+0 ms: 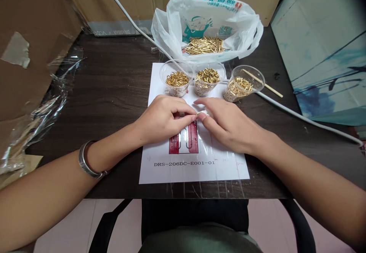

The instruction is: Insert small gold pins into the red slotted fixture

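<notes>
My left hand (164, 119) has its thumb and forefinger pinched together over the printed white sheet (194, 174). Meeting it from the other side is my right hand (231, 125), its thumb and fingers closed at the same spot. Something tiny and thin lies between the fingertips, too small to name, and a white bit shows under my right fingers. Just beyond my hands stand a left clear plastic cup (177, 92) and a middle one (201, 91), both holding small gold metal pieces. A third cup (230, 96), tilted, holds gold pieces and the end of a wooden stick (254, 76).
Behind the cups, a white plastic bag (173, 24) gapes around a heap of gold metal pins (204, 46). A white cable (309, 121) runs across the dark table (108, 81). Cardboard (37, 20) walls the left side, and a painted panel (326, 54) stands at right.
</notes>
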Demonstrator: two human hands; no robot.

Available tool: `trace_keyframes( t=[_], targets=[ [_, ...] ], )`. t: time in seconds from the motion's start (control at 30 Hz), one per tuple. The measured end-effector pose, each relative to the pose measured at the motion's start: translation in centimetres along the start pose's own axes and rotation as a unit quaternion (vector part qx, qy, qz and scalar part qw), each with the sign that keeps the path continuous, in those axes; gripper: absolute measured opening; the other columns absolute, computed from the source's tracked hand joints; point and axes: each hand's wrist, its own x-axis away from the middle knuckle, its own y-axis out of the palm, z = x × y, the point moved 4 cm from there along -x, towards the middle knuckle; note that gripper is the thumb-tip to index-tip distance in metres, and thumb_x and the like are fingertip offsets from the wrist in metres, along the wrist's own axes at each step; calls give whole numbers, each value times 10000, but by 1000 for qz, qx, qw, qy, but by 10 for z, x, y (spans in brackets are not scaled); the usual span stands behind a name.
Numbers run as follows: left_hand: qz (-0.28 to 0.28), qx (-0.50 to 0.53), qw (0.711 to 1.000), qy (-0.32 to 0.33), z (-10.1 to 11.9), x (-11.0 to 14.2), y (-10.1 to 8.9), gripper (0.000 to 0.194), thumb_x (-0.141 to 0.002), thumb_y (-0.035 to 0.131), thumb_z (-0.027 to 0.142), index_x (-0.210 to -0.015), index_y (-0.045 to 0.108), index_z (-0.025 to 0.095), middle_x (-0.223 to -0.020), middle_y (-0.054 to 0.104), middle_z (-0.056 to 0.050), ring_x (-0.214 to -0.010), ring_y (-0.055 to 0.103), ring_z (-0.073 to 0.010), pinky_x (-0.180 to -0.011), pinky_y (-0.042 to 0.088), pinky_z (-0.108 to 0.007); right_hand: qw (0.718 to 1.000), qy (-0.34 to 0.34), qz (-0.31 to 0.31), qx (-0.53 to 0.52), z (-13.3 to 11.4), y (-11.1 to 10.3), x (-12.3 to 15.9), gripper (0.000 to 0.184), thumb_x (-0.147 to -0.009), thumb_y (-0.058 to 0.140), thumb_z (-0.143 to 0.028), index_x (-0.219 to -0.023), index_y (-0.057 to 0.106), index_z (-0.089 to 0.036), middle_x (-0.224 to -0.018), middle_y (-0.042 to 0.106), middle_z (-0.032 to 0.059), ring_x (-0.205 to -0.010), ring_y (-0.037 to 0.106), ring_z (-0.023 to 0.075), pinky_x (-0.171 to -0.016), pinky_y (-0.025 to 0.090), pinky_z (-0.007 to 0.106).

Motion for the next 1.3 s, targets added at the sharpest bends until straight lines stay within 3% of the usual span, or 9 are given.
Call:
trace_keyframes(
  t=[0.1, 0.23, 0.37, 0.47, 0.73, 0.87, 1.03, 1.3],
  targets=[
    [-3, -2, 1000, -2, 0, 0, 0, 129, -842, 660, 224, -829, 778, 174, -752, 718, -4, -665, 612, -103, -633, 442, -234, 1000, 20, 16, 3, 0, -2, 0, 453, -895, 465, -240, -1312, 501, -67, -1209, 641, 157, -1068, 591, 257, -889, 424, 361],
    [-2, -2, 1000, -6, 1, 0, -1, 127, -840, 656, 214, -829, 776, 173, -758, 718, 0, -653, 602, -95, -626, 437, -228, 999, 31, 0, 19, 1, -3, -2, 220, -919, 393, -206, -972, 594, -135, -901, 653, 93, -828, 579, 202, -743, 394, 327],
    [-4, -6, 1000, -5, 1, -1, 0, 128, -837, 652, 202, -808, 773, 171, -721, 704, 6, -631, 584, -89, -605, 425, -225, 998, 39, 4, 38, 1, -4, -3, 221, -960, 348, -259, -755, 405, -199, -693, 505, 19, -640, 440, 149, -625, 306, 316],
    [-1, -6, 1000, 0, 0, -1, 0, 131, -838, 648, 208, -814, 772, 177, -735, 711, 1, -642, 593, -95, -612, 433, -227, 998, 36, -13, 47, 1, -1, -4, 208, -947, 354, -249, -744, 327, -212, -699, 474, 17, -656, 420, 155, -633, 300, 320],
    [5, -9, 1000, 3, 1, -1, -2, 143, -841, 641, 226, -810, 774, 183, -727, 715, -6, -643, 604, -101, -605, 439, -222, 999, 5, -21, 35, -1, 1, -5, 297, -987, 300, -369, -734, 321, -214, -702, 459, 18, -664, 392, 162, -654, 293, 326],
    [-1, -9, 1000, 6, 2, 0, -1, 135, -841, 644, 218, -817, 772, 182, -742, 716, 1, -649, 598, -95, -615, 440, -217, 1000, 16, -7, 23, 0, 2, -7, 327, -1010, 215, -328, -732, 340, -211, -697, 457, 20, -668, 403, 164, -682, 302, 332],
    [-2, -6, 1000, 11, 1, 0, -1, 135, -848, 644, 218, -823, 771, 178, -761, 723, 1, -671, 613, -96, -637, 449, -217, 998, 43, -2, 42, 3, 4, -8, 304, -996, 257, -315, -747, 389, -202, -710, 482, 29, -704, 433, 177, -698, 306, 339],
    [0, -14, 1000, 11, 1, -1, -1, 138, -846, 642, 220, -816, 770, 177, -732, 708, 0, -654, 606, -98, -620, 443, -217, 1000, 15, -12, 9, 2, 5, -6, 263, -985, 295, -297, -749, 366, -205, -745, 479, 18, -707, 408, 164, -701, 292, 334]
  ],
)
